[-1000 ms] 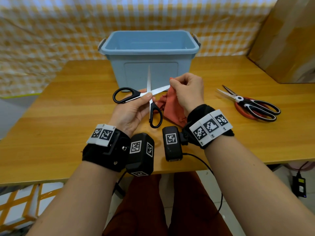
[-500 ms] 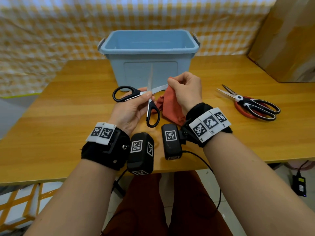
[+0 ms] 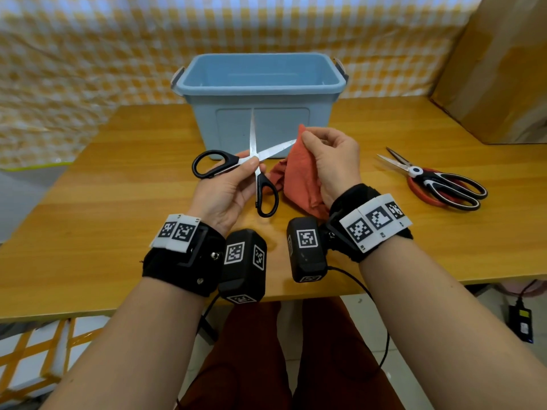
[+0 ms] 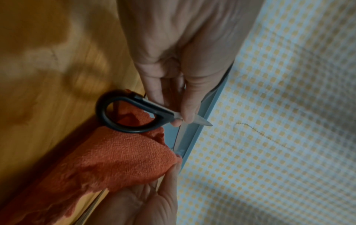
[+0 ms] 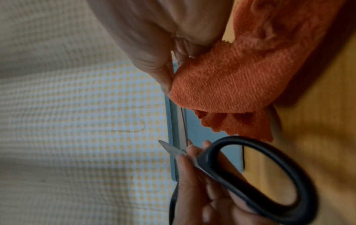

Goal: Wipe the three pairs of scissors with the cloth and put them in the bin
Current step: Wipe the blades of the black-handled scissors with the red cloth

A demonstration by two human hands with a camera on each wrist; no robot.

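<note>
Now your left hand (image 3: 226, 190) pinches the black-handled scissors (image 3: 251, 170) at the pivot, blades spread wide, just in front of the blue bin (image 3: 260, 113). Your right hand (image 3: 331, 161) grips the orange-red cloth (image 3: 299, 179) at the tip of one blade. Two other pairs of scissors (image 3: 438, 184) lie stacked on the wooden table (image 3: 103, 208), to your right.

Right hand (image 3: 328, 161) with cloth (image 3: 299, 179) slid outward along blade, now at tip of black scissors (image 3: 254, 170).
</note>
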